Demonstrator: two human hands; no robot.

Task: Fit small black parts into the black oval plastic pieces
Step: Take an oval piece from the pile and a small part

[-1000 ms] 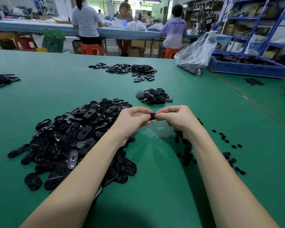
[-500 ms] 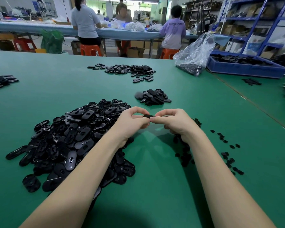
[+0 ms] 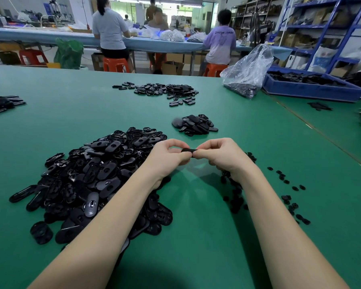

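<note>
Pinching one black oval piece [image 3: 188, 150] between left hand [image 3: 171, 156] and right hand [image 3: 219, 154], above green bench [image 3: 196, 236]; big pile [image 3: 87, 180] left.

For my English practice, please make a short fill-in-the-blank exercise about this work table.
1. Both hands pinch one black ____ piece between them.
2. The largest heap lies to the person's ____.
3. The table has a ____ surface.
4. The clear plastic bag stands beside a ____ tray.

Missing words: oval; left; green; blue
</note>
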